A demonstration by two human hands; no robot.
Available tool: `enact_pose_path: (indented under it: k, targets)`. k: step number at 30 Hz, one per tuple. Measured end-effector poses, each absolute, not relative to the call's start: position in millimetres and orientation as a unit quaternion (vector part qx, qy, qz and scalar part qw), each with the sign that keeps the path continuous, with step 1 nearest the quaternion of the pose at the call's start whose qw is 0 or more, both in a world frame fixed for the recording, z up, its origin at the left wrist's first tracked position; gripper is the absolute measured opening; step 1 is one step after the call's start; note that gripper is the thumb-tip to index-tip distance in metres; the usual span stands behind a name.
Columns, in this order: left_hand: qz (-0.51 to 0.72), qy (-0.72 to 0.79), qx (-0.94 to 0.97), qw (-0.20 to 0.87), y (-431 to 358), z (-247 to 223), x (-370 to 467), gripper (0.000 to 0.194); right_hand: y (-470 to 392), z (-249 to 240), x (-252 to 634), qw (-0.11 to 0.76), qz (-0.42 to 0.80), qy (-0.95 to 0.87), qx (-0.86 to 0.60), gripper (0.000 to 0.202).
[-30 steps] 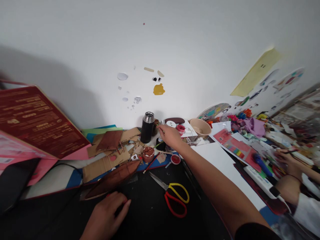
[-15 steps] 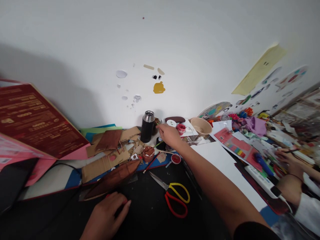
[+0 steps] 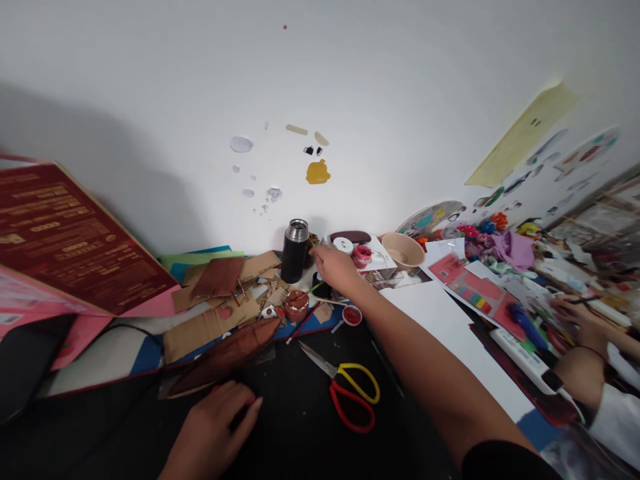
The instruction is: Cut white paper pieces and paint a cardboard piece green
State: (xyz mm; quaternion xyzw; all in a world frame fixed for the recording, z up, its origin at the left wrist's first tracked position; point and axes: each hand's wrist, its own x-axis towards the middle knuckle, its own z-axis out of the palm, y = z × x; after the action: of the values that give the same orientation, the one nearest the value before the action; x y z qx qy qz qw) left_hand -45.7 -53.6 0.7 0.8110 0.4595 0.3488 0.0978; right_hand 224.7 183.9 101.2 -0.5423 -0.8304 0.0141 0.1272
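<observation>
My right hand [image 3: 336, 268] reaches to the back, fingers bent together beside a black thermos [image 3: 294, 257] with its top off. What its fingertips hold, if anything, is hidden. Below it stands a small black pot [image 3: 321, 288], with a green stick [image 3: 315, 287] slanting by its rim. My left hand [image 3: 217, 423] rests on the black tabletop, thumb apart from loosely curled fingers, holding nothing I can see. Just beyond it lies a brown boat-shaped piece [image 3: 227, 357]. Scissors [image 3: 333, 373] with yellow and red handles lie open between my arms.
Cardboard scraps [image 3: 200, 333], a brown-painted tub [image 3: 297, 307] and a small cup of red paint [image 3: 352, 315] crowd the table. A beige bowl [image 3: 403, 251] stands behind white paper [image 3: 440, 320]. To the right are a power strip [image 3: 523, 360] and another person's hands [image 3: 583, 320].
My right hand has shifted very slightly left by the thermos. The view has tilted a little; my left hand and the scissors stay put.
</observation>
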Motion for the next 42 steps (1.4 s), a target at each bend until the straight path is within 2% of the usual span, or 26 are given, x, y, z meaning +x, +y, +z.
enact_pose_path:
  k: [17,42]
  targets:
    - [0.347,0.465,0.810,0.088,-53.3,-0.7,-45.7,0.039,170.8,112.5,235.7,0.140,0.009,-0.819,-0.556,0.036]
    - [0.340,0.463,0.815,0.079,-52.4,1.5,-44.8,0.041,185.3,96.3,232.0,0.130,0.007,-0.831,-0.540,0.035]
